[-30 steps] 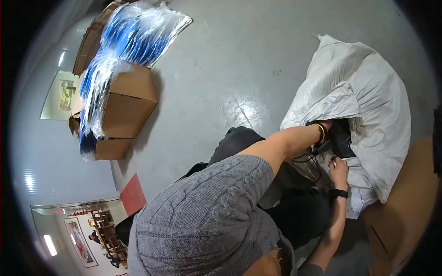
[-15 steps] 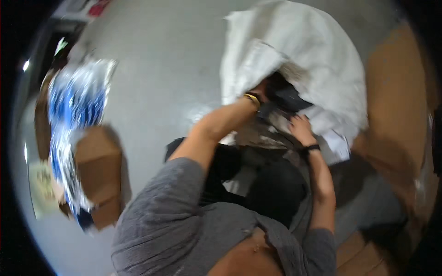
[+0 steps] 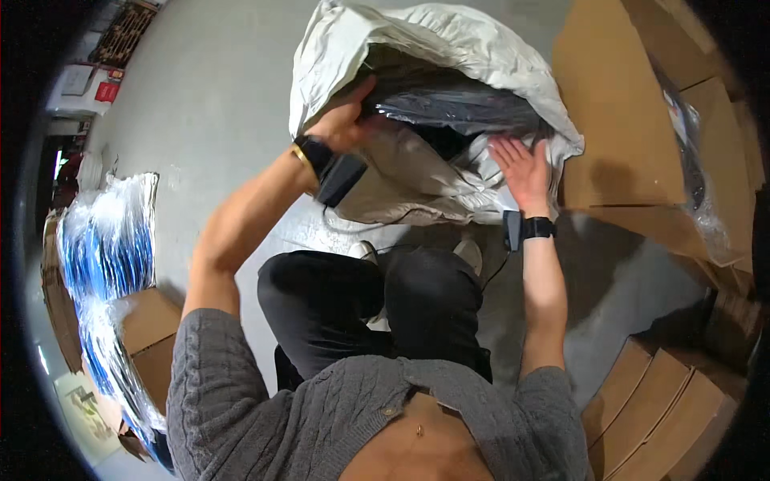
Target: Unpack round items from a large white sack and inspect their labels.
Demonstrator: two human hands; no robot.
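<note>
A large white woven sack (image 3: 481, 48) lies on the floor before my knees, its mouth spread wide toward me. Inside it shows a dark bundle in shiny clear plastic (image 3: 457, 108); its far part is hidden by the sack. At the left side of the mouth is my left hand (image 3: 341, 120), slightly blurred, thumb stretched out and fingers apart, with nothing seen in it. My right hand (image 3: 523, 172) is open at the right side of the mouth, palm up and fingers extended, against the sack's inner white lining.
To the right stand large cardboard boxes (image 3: 626, 120), one with a plastic-wrapped item (image 3: 694, 152). More cartons (image 3: 650, 401) are at the lower right. Blue goods in clear plastic (image 3: 108, 248) are stacked at left beside a brown carton (image 3: 152, 329). Grey floor (image 3: 216, 96) lies between.
The sack's mouth has been spread much wider, baring the plastic-wrapped bundle. My left hand has come out from deep inside to the left rim. My right hand has turned palm up.
</note>
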